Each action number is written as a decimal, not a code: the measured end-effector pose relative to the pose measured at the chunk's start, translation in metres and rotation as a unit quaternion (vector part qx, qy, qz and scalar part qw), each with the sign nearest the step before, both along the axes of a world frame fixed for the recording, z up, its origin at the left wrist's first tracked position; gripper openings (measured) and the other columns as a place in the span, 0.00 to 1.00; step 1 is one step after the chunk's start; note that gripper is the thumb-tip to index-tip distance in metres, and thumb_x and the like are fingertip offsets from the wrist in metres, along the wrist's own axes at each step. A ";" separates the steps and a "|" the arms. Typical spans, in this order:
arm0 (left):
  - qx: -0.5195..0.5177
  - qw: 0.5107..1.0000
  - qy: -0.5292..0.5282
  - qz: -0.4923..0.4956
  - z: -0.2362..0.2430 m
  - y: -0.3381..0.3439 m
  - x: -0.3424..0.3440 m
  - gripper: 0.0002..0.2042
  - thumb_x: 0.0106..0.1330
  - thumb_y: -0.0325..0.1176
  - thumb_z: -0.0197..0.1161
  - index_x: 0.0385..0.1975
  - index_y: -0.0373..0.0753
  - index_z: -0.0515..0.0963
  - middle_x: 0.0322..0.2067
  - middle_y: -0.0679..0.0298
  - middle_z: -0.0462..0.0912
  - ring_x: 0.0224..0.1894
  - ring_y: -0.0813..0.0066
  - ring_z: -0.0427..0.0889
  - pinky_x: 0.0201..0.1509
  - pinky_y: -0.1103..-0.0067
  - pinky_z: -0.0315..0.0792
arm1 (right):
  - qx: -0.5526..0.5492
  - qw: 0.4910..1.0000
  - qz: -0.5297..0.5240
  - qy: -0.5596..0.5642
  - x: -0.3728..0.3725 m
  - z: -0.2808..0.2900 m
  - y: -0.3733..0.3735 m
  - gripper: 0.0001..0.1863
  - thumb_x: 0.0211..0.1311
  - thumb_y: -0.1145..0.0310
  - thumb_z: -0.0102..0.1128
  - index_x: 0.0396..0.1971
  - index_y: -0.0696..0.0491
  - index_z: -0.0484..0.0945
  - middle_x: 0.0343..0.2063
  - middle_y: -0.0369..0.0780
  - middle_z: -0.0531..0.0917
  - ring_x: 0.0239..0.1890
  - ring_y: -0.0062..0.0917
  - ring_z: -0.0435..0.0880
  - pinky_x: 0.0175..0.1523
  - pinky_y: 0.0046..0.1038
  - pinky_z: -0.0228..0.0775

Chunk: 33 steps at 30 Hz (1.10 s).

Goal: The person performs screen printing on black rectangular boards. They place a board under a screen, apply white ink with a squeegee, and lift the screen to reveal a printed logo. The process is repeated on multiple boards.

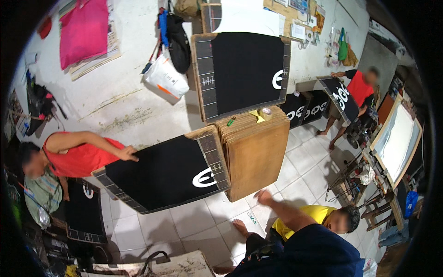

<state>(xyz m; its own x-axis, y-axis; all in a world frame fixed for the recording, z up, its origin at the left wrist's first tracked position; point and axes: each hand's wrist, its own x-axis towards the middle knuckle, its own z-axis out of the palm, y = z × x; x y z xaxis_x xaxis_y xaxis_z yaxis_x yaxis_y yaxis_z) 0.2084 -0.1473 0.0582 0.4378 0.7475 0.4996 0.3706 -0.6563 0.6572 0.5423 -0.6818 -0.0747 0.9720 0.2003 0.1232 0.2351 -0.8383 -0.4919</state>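
Observation:
My right hand [264, 197] reaches out from a dark blue sleeve at the lower right, slightly blurred. Its fingers look loosely apart, with nothing visible in them. Just beyond it stands a thick stack of brown wooden boards [258, 152]. Left of the stack, a board covered in black fabric [159, 171] with a white printed mark is tilted in the air. A co-worker in a red sleeveless top [78, 154] grips its upper left edge. Another black-covered board [249, 71] stands upright behind the stack. My left hand is out of view.
A person in yellow [304, 221] sits low beside my arm. At the far right, another person in red [359, 90] holds a black panel [340, 97]. A framed screen [397, 138] stands at the right. A tape roll [265, 112] lies on the stack.

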 end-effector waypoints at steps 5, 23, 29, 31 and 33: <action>0.029 0.996 0.079 -0.018 -0.016 -0.061 0.034 0.26 0.68 0.35 0.65 0.64 0.31 0.70 0.58 0.45 0.75 0.58 0.48 0.73 0.66 0.57 0.67 | -0.012 0.944 -0.323 -0.068 0.182 0.056 -0.128 0.13 0.60 0.58 0.66 0.38 0.50 0.87 0.30 0.47 0.87 0.34 0.46 0.87 0.42 0.48 0.80; 0.063 0.973 0.211 0.071 -0.004 -0.159 0.116 0.23 0.67 0.33 0.62 0.60 0.29 0.72 0.51 0.43 0.75 0.51 0.46 0.75 0.59 0.54 0.69 | -0.161 0.983 -0.083 0.037 0.544 0.115 -0.246 0.45 0.54 0.46 0.71 0.71 0.46 0.67 0.67 0.43 0.74 0.72 0.41 0.66 0.79 0.46 0.48; -0.009 0.972 0.224 -0.068 0.038 -0.188 0.168 0.21 0.66 0.32 0.62 0.56 0.28 0.75 0.46 0.44 0.78 0.48 0.45 0.76 0.58 0.54 0.69 | 0.242 0.966 -0.093 0.012 0.483 0.152 -0.243 0.28 0.59 0.70 0.68 0.61 0.45 0.75 0.52 0.33 0.81 0.55 0.25 0.82 0.61 0.34 0.72; -0.023 0.974 0.196 -0.112 0.057 -0.201 0.188 0.20 0.66 0.32 0.62 0.55 0.28 0.76 0.45 0.44 0.79 0.47 0.45 0.76 0.58 0.54 0.70 | 0.353 0.934 -0.058 0.015 0.424 0.186 -0.230 0.26 0.61 0.76 0.64 0.60 0.46 0.76 0.49 0.33 0.80 0.52 0.23 0.82 0.57 0.29 0.75; 0.029 0.984 0.097 -0.147 0.073 -0.211 0.216 0.19 0.65 0.32 0.64 0.53 0.28 0.78 0.42 0.44 0.81 0.47 0.44 0.78 0.58 0.54 0.70 | 0.441 0.896 -0.020 0.038 0.354 0.229 -0.203 0.25 0.62 0.78 0.62 0.59 0.47 0.76 0.48 0.33 0.79 0.52 0.21 0.81 0.58 0.28 0.76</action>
<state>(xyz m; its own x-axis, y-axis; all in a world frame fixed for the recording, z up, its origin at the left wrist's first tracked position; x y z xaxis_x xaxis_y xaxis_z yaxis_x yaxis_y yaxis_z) 0.4244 -0.3584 0.1317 0.7222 0.5466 0.4238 0.2728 -0.7882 0.5517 0.8960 -0.8850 0.1548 0.9886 0.0224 0.1489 0.1505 -0.1222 -0.9810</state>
